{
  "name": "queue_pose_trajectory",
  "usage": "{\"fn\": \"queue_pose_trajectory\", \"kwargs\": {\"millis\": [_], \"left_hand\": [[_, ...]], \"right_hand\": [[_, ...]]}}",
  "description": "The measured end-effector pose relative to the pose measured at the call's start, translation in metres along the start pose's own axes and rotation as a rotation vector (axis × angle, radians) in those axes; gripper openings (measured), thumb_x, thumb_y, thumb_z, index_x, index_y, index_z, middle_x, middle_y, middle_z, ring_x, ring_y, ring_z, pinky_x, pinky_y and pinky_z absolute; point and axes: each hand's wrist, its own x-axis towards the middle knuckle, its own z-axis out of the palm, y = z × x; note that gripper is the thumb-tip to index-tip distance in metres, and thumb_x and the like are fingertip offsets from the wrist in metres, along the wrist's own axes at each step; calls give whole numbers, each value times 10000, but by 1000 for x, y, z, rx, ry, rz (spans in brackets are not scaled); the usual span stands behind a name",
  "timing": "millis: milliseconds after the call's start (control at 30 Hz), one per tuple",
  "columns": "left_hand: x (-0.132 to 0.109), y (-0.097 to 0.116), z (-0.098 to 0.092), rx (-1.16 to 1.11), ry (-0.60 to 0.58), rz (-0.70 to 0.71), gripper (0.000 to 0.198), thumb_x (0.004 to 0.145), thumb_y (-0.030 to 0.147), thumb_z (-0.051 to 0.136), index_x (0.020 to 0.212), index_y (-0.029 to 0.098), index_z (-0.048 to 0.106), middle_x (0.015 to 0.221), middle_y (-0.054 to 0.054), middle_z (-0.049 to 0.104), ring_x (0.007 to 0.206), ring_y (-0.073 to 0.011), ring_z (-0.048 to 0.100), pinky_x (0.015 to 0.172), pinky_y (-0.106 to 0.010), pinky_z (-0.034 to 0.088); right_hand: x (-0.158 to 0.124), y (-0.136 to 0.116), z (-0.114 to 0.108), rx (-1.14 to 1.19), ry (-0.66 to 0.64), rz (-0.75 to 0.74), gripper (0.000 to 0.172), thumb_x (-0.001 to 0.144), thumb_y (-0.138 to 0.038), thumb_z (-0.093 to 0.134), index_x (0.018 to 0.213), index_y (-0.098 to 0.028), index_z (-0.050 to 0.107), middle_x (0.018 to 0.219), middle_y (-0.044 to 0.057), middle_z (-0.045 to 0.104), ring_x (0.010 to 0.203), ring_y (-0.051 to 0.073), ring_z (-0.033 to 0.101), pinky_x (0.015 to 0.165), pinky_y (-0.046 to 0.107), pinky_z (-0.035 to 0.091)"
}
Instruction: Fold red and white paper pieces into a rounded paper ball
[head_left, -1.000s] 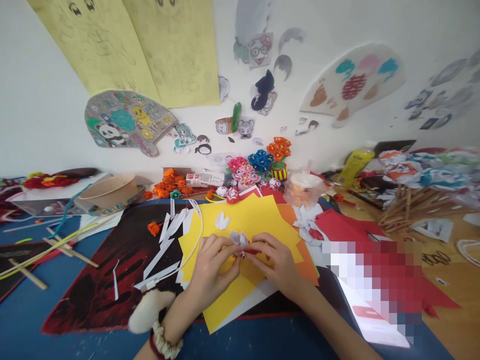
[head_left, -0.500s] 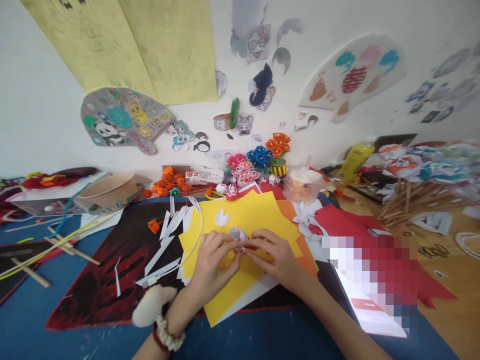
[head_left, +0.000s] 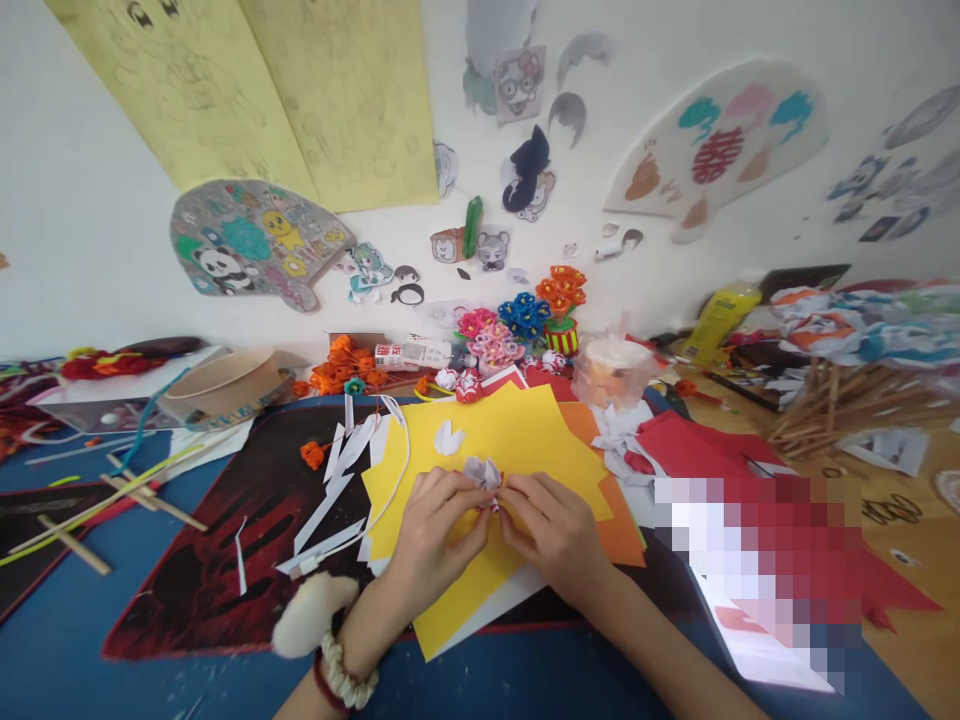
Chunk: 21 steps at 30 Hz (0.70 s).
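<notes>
Over the stacked yellow paper sheets (head_left: 525,425), my two hands meet at a small paper flower (head_left: 481,473) with whitish petals and red-and-white bits below. My left hand (head_left: 431,535) pinches its left side between thumb and fingers. From the other side, my right hand (head_left: 561,540) has its thumb and fingertips closed at the flower's edge. Fingers cover much of its lower part. A folded white paper petal (head_left: 448,437) lies on the yellow sheet just beyond. White paper strips (head_left: 324,510) are scattered left of my left hand, near a white cable (head_left: 401,450).
Pipe-cleaner flowers (head_left: 523,315), a plastic-wrapped cup (head_left: 616,365) and red-and-white balls (head_left: 469,385) line the wall side. Red paper (head_left: 697,450) and a partly blurred lit screen (head_left: 772,650) are right. A beige round container (head_left: 217,385) and wooden sticks (head_left: 75,545) stand left.
My right fingertips have closed in toward my left ones at the flower. More of its pale petals shows above the fingers. The whole view has shifted slightly.
</notes>
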Motion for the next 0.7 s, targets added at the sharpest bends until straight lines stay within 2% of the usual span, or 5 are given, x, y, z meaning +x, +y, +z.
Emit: {"fn": "queue_pose_trajectory", "kwargs": {"millis": [200,400,500,700], "left_hand": [[-1,5,-1,373,-27,148,107,898,130,594,965,192,650,822,-8,700,726,-162,568,695,-335,340],[-1,7,-5,450,-134,231,210,966,117,457,922,167,655,748,-3,669,687,-160,511,692,-340,323],[3,8,-10,383,-198,156,193,948,137,489,890,187,666,797,-18,683,728,-184,496,704,-361,314],[9,13,-13,120,-326,-197,135,880,154,609,811,241,685,823,-1,691,767,-200,513,674,-347,310]], "right_hand": [[0,3,0,-143,25,-124,183,937,-104,533,980,-165,700,863,66,736,804,206,606,744,358,491],[3,14,-2,-126,-80,-305,263,981,-82,436,911,-94,690,901,92,718,770,194,562,704,337,458],[3,16,-2,-94,-100,-305,302,993,-86,395,915,-116,685,895,83,713,769,191,548,704,331,445],[-3,16,5,56,-59,-125,306,937,-48,405,903,-173,682,855,60,702,763,189,525,660,331,383]]}}
